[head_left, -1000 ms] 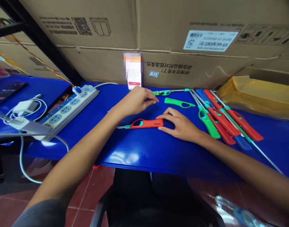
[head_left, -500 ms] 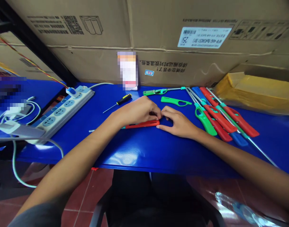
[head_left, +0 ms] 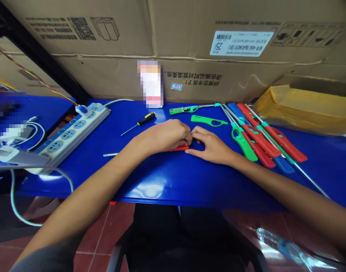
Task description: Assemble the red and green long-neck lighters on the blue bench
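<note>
A red stick lighter [head_left: 180, 149] lies on the blue table, its metal tube poking out to the left from behind my forearm. My left hand [head_left: 170, 135] is curled over its handle and hides most of it. At the handle's right end, my right hand [head_left: 214, 146] pinches with thumb and bent fingers, close against the left fingertips. Just beyond the hands are a green handle half [head_left: 203, 120] and an opened green lighter [head_left: 184, 110] with its inner parts showing. A black-and-yellow screwdriver [head_left: 147, 119] rests behind my left forearm.
Several red, green and blue stick lighters [head_left: 263, 141] are piled at the right, beside a taped carton [head_left: 303, 113]. A power strip [head_left: 68, 134] with cables stands left. A phone [head_left: 153, 85] leans on the large cardboard box [head_left: 119, 75] behind.
My left hand has rolled lower over the red lighter, covering more of its handle. My right hand stays at the end. The whole view has shifted slightly.
</note>
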The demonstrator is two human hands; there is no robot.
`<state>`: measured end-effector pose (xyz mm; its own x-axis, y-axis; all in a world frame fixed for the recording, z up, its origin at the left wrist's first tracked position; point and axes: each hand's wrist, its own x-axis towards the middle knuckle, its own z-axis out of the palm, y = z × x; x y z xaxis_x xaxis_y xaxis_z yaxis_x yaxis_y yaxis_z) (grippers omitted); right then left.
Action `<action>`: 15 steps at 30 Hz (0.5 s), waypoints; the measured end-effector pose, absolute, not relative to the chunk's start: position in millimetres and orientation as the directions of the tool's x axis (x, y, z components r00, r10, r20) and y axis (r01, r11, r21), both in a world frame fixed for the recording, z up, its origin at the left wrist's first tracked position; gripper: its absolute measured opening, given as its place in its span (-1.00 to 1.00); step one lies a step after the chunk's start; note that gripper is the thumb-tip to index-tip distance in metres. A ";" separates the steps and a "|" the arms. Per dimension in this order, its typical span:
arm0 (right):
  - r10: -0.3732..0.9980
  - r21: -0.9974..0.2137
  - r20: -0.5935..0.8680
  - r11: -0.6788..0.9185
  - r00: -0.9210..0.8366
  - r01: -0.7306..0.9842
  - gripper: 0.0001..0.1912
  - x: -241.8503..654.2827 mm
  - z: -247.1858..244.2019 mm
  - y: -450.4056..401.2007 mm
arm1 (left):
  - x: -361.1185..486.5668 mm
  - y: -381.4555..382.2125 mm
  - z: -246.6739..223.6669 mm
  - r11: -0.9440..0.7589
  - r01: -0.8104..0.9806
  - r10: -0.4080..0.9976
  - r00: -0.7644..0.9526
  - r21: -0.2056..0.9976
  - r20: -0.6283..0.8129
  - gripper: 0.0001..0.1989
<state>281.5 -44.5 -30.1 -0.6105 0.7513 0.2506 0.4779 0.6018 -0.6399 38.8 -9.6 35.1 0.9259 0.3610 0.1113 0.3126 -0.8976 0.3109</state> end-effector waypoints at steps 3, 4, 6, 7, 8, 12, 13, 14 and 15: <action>0.749 -0.640 0.250 0.603 -0.614 0.475 -0.83 281.2 -29.9 -44.6 | 38.2 -10.1 36.4 -0.895 0.313 0.363 0.925 0.317 0.112 -0.67; 0.749 -0.639 0.249 0.603 -0.614 0.477 -0.84 281.1 -29.9 -44.6 | 37.7 -10.1 37.0 -0.895 0.310 0.362 0.925 0.320 0.114 -0.66; 0.750 -0.635 0.247 0.604 -0.614 0.482 -0.84 280.9 -29.7 -44.6 | 36.9 -10.0 37.9 -0.900 0.299 0.349 0.930 0.318 0.115 -0.66; 0.749 -0.634 0.246 0.604 -0.615 0.483 -0.84 280.8 -29.7 -44.6 | 36.7 -9.9 38.3 -0.904 0.292 0.340 0.934 0.314 0.112 -0.66; 0.748 -0.632 0.246 0.606 -0.616 0.483 -0.84 280.8 -29.6 -44.5 | 36.6 -9.8 38.6 -0.908 0.286 0.333 0.937 0.307 0.111 -0.66; 0.743 -0.628 0.247 0.612 -0.622 0.480 -0.84 281.2 -29.8 -44.0 | 36.8 -9.5 39.1 -0.914 0.283 0.327 0.938 0.290 0.115 -0.70; 0.742 -0.626 0.249 0.613 -0.622 0.481 -0.83 281.4 -29.9 -43.8 | 36.8 -9.5 39.1 -0.913 0.286 0.331 0.936 0.290 0.117 -0.71; 0.743 -0.624 0.248 0.613 -0.622 0.484 -0.82 281.6 -30.0 -43.7 | 36.7 -9.7 39.1 -0.911 0.290 0.335 0.935 0.292 0.118 -0.71; 0.745 -0.622 0.246 0.612 -0.620 0.489 -0.82 281.7 -30.1 -43.6 | 36.6 -9.9 39.1 -0.910 0.293 0.339 0.933 0.295 0.118 -0.72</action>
<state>281.7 -43.6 -30.1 -0.6203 0.7448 0.2457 0.4888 0.6122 -0.6215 36.6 -9.9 39.1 0.9333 0.3391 0.1184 0.2930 -0.9095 0.2948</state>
